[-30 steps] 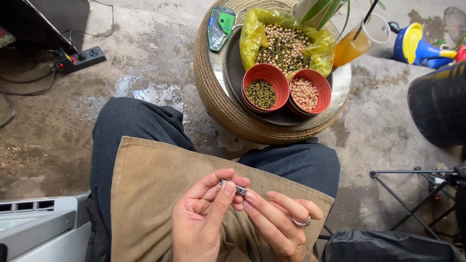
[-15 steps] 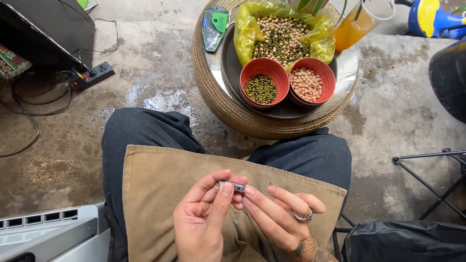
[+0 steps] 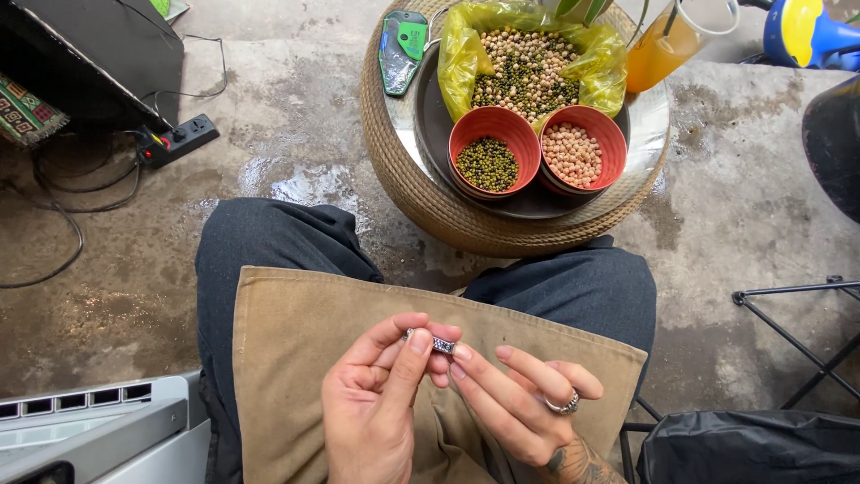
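Both hands raised just above the lap, over a tan canvas cloth spread on dark trousers. Left hand palm up, fingers curled inward, thumb and forefinger pinching one end of a small silver ring-like metal piece with a dark pattern. Right hand turned sideways, fingers long and loosely spread, fingertips touching the other end of the same piece (grip looks light, more a support than a squeeze). One silver ring worn on a finger of the right hand; dark tattoo at the wrist. Small piece held between the two hands, in front of the body, well apart from the bowls.

Ahead of the knees, one round woven-rope stool used as a desk, carrying one dark round metal tray. On the tray: two red-orange plastic bowls, touching side by side, the left bowl with green beans, the right bowl with pale chickpeas. Behind them, one yellow plastic bag of mixed beans, open. One green flat tool on the desk rim at left. One glass of orange drink at right. One black power strip with cables on the wet concrete floor. Nothing between hands and bowls.
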